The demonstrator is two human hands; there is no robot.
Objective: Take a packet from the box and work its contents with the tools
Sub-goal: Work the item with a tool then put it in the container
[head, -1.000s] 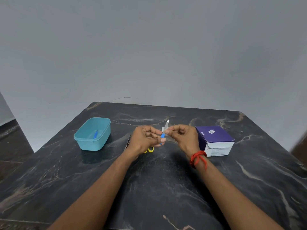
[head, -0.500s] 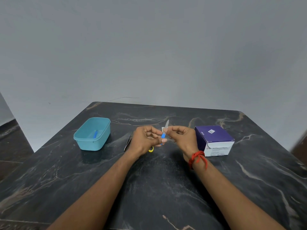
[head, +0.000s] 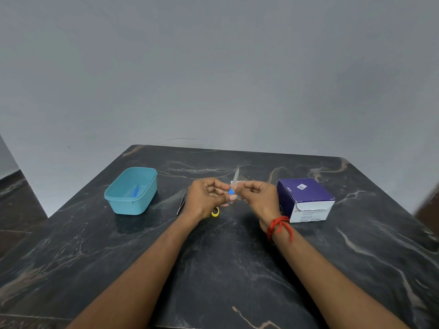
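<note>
Two bare hands, the left hand and the right hand, are raised over one dark marbled desk. Their fingers pinch one slim blue-and-clear piece between them. Two containers stand on the desk: one purple-and-white box and one teal tub. The tub holds a single small blue item. Two tools lie beside the left hand: one pair of metal tweezers and one yellow ring handle. The rest of the second tool is hidden, so its kind cannot be told. One red thread is tied around the right wrist.
</note>
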